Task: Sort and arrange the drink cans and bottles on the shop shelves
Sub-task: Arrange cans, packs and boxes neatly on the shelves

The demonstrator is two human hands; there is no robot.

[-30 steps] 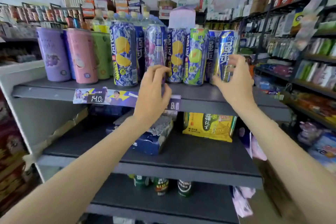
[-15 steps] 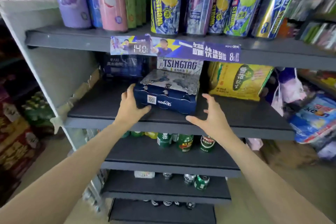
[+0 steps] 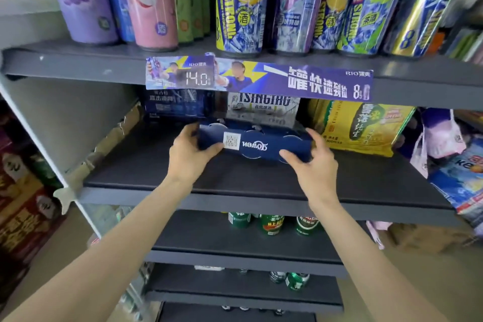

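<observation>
Since half-second ago: both hands closed in from reaching, blue can multipack (image 3: pixel 254 141) turned square-on. Left hand (image 3: pixel 190 155) and right hand (image 3: pixel 311 162) grip pack ends, on middle shelf (image 3: pixel 136 167). Risk: pushing back jams Tsingtao carton (image 3: pixel 262 110) behind.

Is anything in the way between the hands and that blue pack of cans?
No. The left hand and right hand already grip the two ends of the blue pack, with nothing between them.
</observation>
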